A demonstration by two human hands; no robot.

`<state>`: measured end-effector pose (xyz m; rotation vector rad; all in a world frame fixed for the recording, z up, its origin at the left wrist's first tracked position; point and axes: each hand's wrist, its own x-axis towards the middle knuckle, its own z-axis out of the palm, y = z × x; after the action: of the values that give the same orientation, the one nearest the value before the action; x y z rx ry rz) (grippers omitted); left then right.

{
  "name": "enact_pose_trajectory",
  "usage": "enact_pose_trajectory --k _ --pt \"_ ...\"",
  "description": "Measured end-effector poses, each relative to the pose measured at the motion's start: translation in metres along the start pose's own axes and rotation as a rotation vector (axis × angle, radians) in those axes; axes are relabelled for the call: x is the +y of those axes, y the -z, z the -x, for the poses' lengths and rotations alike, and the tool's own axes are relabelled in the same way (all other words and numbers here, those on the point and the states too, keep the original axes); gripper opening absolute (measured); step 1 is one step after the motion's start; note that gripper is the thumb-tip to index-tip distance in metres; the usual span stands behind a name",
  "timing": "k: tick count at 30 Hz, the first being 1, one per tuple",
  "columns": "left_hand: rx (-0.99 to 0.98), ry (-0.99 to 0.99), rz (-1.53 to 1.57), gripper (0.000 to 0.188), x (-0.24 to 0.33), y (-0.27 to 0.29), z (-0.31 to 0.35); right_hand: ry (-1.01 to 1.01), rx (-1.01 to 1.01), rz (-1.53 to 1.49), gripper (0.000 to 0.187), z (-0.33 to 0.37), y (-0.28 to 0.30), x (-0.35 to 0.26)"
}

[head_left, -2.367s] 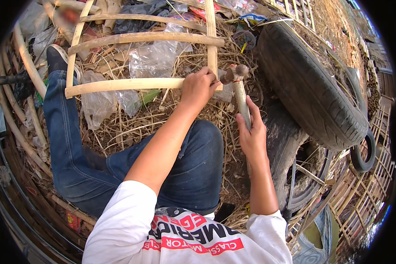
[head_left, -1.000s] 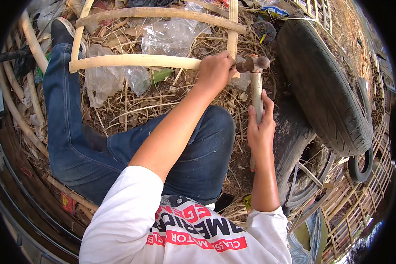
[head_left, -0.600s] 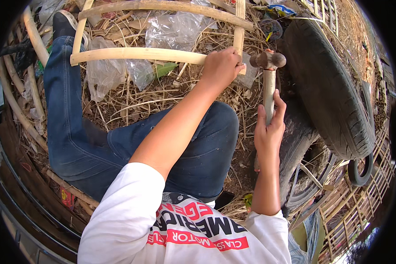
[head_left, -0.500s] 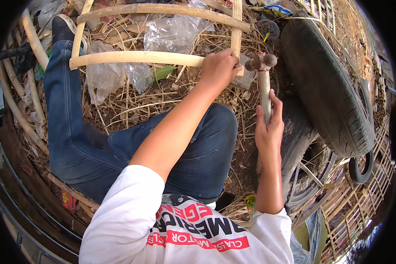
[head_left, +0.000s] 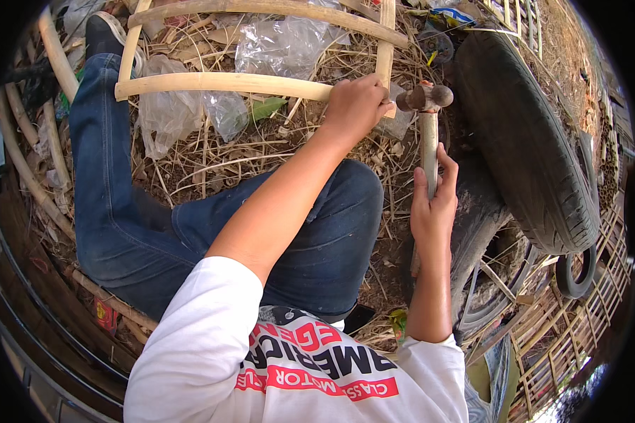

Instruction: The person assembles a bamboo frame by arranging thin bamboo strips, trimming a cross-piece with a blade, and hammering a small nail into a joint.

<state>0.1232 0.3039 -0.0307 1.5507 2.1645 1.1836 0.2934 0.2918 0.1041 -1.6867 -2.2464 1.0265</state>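
Observation:
My left hand (head_left: 358, 106) is closed around the right end of a bamboo strip frame (head_left: 226, 82), where the near crosspiece meets an upright strip. In my right hand (head_left: 434, 197) is a ball-peen hammer (head_left: 428, 144), gripped by its pale handle with the head uppermost. One face of the hammer head is right beside the frame's corner, close to my left fingertips. Whether it touches the corner, I cannot tell. Any nail at that joint is hidden by my fingers.
A worn tyre (head_left: 529, 148) leans at the right. Clear plastic bags (head_left: 279, 49), straw and leaves cover the ground under the frame. Curved bamboo poles (head_left: 32, 158) lie at far left, and a slatted bamboo lattice (head_left: 578, 324) lies at lower right. My bent knee (head_left: 346, 211) is beneath my left forearm.
The hammer and my right hand have shifted very slightly right. My left hand and the frame's near crosspiece have moved a little up and right, still gripped.

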Motion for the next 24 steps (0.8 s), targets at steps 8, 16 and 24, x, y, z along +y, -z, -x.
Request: enact_pose_trajectory --k 8,16,24 --pt "-0.090 -0.064 -0.047 0.037 0.003 0.015 -0.001 -0.017 0.011 -0.091 0.044 0.009 0.000 0.015" --pt "-0.056 -0.183 -0.471 0.057 0.008 0.007 0.020 0.050 0.062 -0.132 0.044 0.010 0.001 0.015" --pt "-0.317 -0.065 -0.604 0.074 0.012 0.014 0.019 0.024 0.016 -0.130 0.044 0.007 0.004 0.013"
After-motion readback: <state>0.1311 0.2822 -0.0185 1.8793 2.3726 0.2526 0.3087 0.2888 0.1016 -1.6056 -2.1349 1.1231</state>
